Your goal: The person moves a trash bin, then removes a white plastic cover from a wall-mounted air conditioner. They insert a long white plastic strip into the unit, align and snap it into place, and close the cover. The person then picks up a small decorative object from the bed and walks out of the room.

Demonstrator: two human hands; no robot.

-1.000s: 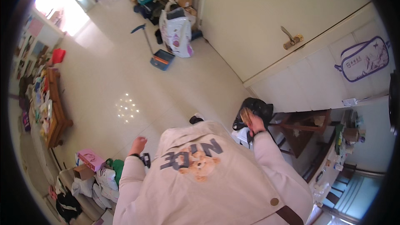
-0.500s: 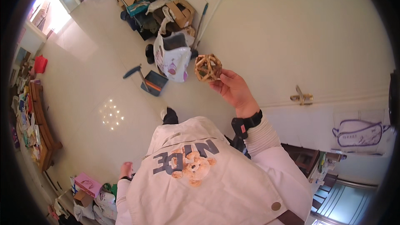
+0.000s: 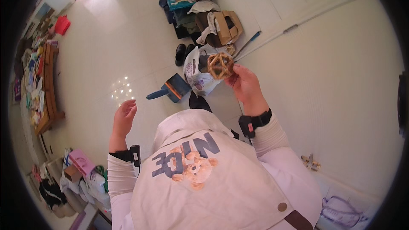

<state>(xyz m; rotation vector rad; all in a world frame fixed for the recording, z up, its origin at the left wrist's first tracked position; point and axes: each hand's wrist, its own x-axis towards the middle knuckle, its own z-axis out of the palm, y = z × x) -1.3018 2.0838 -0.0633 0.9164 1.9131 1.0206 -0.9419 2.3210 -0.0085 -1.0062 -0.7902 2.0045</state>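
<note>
An openwork ball of brown wooden sticks is pinched at its right side between the thumb and fingers of my right hand. The ball is up in front of me, in line with a white bag-lined bin on the floor. My left hand is raised on the left, loosely open with the fingers slightly bent and nothing in it. A black band with a small box sits on each wrist. On the floor between my hands lies a blue dustpan with an orange stripe.
Black shoes and a cardboard box stand by the bin. A blue-tipped pole leans near the pale door at right, which has a metal handle. A wooden table piled with goods runs along the left.
My left hand has come up from low beside my body into view. My right hand still holds the ball. The view has turned and moved forward, bringing the dustpan and bin nearer.
</note>
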